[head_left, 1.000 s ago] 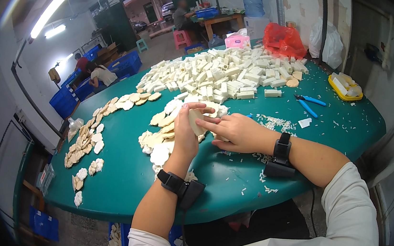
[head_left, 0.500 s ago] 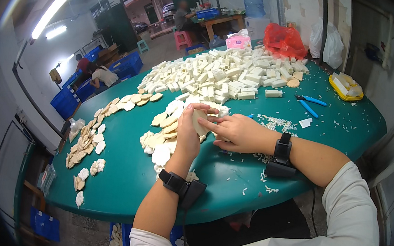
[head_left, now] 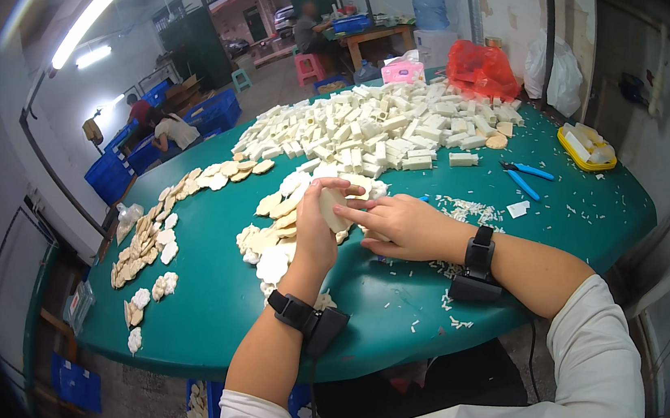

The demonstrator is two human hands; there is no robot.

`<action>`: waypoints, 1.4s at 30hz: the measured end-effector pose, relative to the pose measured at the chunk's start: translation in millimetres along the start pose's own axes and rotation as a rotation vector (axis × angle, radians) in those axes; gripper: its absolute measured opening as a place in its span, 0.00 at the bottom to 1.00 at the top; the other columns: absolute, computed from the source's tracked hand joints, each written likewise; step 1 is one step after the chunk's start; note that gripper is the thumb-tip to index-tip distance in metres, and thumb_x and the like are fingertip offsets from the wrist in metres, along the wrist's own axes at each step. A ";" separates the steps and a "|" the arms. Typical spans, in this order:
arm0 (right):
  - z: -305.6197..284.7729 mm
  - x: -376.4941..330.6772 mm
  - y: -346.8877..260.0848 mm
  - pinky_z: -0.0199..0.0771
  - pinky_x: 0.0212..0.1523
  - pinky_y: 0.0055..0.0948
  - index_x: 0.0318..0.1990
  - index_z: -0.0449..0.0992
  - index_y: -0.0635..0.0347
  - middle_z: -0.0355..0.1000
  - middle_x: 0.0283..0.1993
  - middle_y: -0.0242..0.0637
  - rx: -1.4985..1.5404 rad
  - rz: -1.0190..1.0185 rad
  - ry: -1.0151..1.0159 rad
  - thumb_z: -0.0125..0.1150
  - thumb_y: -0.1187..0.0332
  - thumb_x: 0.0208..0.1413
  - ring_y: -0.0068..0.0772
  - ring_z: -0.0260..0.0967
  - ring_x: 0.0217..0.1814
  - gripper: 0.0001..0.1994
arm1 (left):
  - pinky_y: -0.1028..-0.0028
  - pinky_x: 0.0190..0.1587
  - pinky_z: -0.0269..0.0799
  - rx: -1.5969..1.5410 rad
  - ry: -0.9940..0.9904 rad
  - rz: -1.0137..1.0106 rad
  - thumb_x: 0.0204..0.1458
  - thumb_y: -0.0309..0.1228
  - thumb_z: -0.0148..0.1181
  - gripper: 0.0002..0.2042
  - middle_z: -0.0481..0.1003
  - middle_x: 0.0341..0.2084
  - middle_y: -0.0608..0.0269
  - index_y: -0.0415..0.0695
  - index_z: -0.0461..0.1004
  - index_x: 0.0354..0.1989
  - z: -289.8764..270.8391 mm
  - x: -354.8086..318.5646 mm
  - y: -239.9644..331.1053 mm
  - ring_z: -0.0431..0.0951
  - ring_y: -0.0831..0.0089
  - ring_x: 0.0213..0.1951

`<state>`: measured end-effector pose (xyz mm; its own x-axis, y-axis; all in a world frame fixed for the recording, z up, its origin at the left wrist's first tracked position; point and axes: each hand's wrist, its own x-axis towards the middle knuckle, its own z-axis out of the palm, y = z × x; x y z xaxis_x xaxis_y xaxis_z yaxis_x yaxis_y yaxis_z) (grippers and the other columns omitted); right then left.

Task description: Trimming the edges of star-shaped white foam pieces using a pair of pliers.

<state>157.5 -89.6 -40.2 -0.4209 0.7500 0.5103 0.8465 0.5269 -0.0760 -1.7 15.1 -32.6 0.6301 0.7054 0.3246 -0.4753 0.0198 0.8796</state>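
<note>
My left hand (head_left: 316, 225) is raised over the near middle of the table, fingers curled round a flat cream-coloured piece (head_left: 333, 209). My right hand (head_left: 408, 229) comes in from the right, its fingertips against that piece. Its other fingers are bent under, and whatever they hold is hidden; a small bit of blue (head_left: 424, 198) shows just behind this hand. Beneath and left of my hands lies a heap of flat, scalloped cream and white pieces (head_left: 272, 264). Both wrists wear black straps with a dark box.
A large mound of white rectangular tubes (head_left: 360, 126) covers the far part of the green table (head_left: 202, 309). A curved row of flat pieces (head_left: 134, 257) lies left. Blue-handled cutters (head_left: 526, 178), white scraps (head_left: 465, 210) and a yellow tray (head_left: 586, 150) lie right. People work far back.
Both hands keep nearly the same pose round the cream piece. The whole view has shifted very slightly.
</note>
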 end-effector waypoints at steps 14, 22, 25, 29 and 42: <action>-4.3 -0.4 -3.9 0.72 0.46 0.39 0.71 0.59 0.50 0.74 0.41 0.36 -0.034 0.026 0.051 0.64 0.64 0.55 0.42 0.71 0.47 0.35 | 0.60 0.43 0.79 0.002 0.008 -0.005 0.66 0.44 0.37 0.20 0.74 0.42 0.43 0.39 0.69 0.45 2.1 1.1 -0.2 0.81 0.52 0.40; 14.1 -10.2 8.4 0.69 0.43 0.39 0.62 0.67 0.61 0.73 0.42 0.41 -0.342 0.391 -0.023 0.54 0.44 0.60 0.43 0.70 0.45 0.32 | 0.67 0.25 0.75 -0.007 0.253 0.059 0.68 0.51 0.38 0.21 0.74 0.44 0.44 0.41 0.62 0.43 -12.8 7.9 1.5 0.76 0.66 0.38; 12.6 -9.8 8.8 0.70 0.44 0.42 0.53 0.74 0.64 0.73 0.42 0.42 -0.324 0.390 -0.053 0.49 0.38 0.61 0.44 0.71 0.46 0.33 | 0.68 0.24 0.73 -0.014 0.308 0.039 0.67 0.54 0.38 0.23 0.74 0.41 0.48 0.42 0.63 0.43 -13.3 9.2 1.2 0.75 0.66 0.38; 12.2 -13.0 6.2 0.69 0.47 0.43 0.43 0.78 0.64 0.73 0.43 0.44 -0.412 0.427 -0.122 0.48 0.36 0.61 0.46 0.70 0.46 0.33 | 0.68 0.25 0.72 -0.127 0.288 -0.023 0.67 0.54 0.38 0.23 0.74 0.38 0.50 0.43 0.64 0.42 -6.6 5.4 8.9 0.74 0.65 0.35; -5.2 -2.5 10.0 0.74 0.31 0.36 0.28 0.70 0.63 0.68 0.29 0.42 -0.295 0.291 0.326 0.64 0.41 0.52 0.43 0.71 0.31 0.28 | 0.73 0.17 0.59 -0.362 0.231 -0.172 0.64 0.61 0.33 0.31 0.72 0.31 0.50 0.41 0.65 0.40 -10.6 4.1 13.6 0.70 0.66 0.26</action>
<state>168.7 -88.3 -37.7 -0.0715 0.6602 0.7477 0.9888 0.1452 -0.0337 -12.1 25.8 -23.1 0.5849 0.8087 0.0629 -0.5854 0.3671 0.7229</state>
